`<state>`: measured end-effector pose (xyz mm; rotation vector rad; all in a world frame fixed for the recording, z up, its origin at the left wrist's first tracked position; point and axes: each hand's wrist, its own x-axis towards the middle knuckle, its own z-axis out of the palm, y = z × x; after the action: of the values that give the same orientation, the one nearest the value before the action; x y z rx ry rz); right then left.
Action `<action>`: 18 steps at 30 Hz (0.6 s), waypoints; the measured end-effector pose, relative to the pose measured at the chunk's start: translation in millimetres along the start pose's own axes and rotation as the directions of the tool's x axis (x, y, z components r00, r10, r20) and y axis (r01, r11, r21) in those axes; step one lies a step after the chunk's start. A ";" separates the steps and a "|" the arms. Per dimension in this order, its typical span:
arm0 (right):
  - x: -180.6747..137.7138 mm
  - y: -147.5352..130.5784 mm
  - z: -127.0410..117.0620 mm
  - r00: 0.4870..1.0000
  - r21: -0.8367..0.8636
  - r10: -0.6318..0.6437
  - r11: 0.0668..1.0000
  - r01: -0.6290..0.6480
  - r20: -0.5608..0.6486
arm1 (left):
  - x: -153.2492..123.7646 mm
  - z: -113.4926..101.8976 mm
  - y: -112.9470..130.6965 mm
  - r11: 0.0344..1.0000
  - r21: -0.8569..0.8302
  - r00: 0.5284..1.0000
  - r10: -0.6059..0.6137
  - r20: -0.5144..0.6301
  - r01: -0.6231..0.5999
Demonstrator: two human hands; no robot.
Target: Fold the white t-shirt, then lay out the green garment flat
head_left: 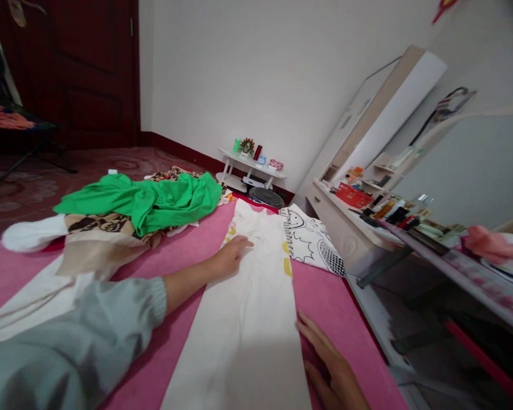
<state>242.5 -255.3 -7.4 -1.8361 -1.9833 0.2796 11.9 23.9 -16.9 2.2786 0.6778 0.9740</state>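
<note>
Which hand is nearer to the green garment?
Left: the left hand lies on the white garment, to the right of the green garment; the right hand is farther, at the white garment's right edge.

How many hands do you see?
2. The left hand is on the white cloth; the right hand is at that cloth's right edge. No others show.

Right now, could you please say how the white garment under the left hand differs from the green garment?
The white garment is spread long and fairly flat; the green garment lies bunched. The white garment shows yellow edge patches; the green garment looks plain. The left hand rests on the white garment, while the green garment lies untouched. Both show creases.
</note>
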 end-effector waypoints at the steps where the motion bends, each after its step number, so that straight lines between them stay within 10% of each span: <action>1: -3.7 -4.9 -0.4 0.999 0.014 -0.037 0.999 0.037 0.010 | -15.8 -12.1 3.8 0.999 -0.026 0.997 0.027 0.075 -0.025; 9: -0.4 -23.8 -0.3 0.965 0.111 -0.246 0.966 0.236 0.093 | -118.6 -113.5 53.3 0.988 -0.126 0.842 -0.010 0.539 0.093; 18: 13.4 -45.4 -1.6 0.980 0.129 -0.194 0.974 0.188 0.040 | -137.4 -92.0 85.8 0.986 -0.056 0.886 0.168 0.431 -0.159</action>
<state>201.9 -247.2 15.4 -1.5631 -2.1092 0.3865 -122.3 -97.4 27.7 2.4482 0.2851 0.5015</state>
